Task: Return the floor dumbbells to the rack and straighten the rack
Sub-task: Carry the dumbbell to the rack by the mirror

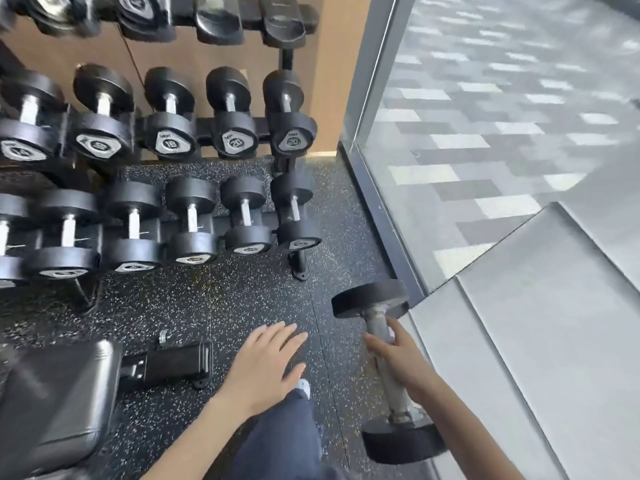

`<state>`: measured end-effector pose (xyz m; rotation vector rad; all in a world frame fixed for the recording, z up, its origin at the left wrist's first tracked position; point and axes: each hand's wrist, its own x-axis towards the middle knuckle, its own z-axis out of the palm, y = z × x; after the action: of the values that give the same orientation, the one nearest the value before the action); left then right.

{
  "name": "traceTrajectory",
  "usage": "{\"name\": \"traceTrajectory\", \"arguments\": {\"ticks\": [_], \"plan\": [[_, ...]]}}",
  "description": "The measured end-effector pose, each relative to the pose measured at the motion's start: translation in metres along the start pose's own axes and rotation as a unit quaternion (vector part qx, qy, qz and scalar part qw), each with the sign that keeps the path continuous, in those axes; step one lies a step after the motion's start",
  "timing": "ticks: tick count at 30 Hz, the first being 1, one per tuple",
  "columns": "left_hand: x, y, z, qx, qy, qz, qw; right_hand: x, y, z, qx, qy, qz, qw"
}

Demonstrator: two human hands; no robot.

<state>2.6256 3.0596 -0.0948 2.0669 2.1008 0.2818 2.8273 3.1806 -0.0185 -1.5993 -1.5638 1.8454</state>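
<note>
Nearest in, the right hand [401, 362] has fingers and thumb curled round the handle of the dumbbell [370, 299], which sits at the near right, lying near-to-far right beside the glass wall [485, 168]. Whether it is resting on the floor [242, 289] or just lifted, I cannot tell. That glass is the big worry: any swing to the right as it comes up and a heavy head could knock the pane. The shoe [304, 388] sits just left of the dumbbell, so a slipped one-handed grip could drop the weight onto the toes. The left hand [263, 365] hovers over the floor, fingers straight and spread, holding nothing, so there is no second hand to steady the weight if one end dips. At the near left, a padded bench [62, 393] narrows the way over and could trip a careless step. Farther off, the rack [298, 261] looks full on its lower and middle rows at this end. The empty cradles [282, 29] are up on the top row, so it is probably a high lift, and a tired arm could clip the dumbbells below.
</note>
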Motion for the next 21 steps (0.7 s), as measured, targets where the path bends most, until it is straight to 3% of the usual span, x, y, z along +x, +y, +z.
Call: {"name": "traceTrajectory", "arguments": {"ticks": [5, 21], "plan": [[0.073, -0.024, -0.021, 0.022, 0.027, 0.018, 0.999, 0.059, -0.06, -0.01, -0.036, -0.012, -0.011, 0.999], [0.236, -0.06, -0.041, 0.042, 0.026, -0.107, 0.993, 0.243, -0.172, -0.05, -0.026, -0.123, -0.008, 0.992]]}}
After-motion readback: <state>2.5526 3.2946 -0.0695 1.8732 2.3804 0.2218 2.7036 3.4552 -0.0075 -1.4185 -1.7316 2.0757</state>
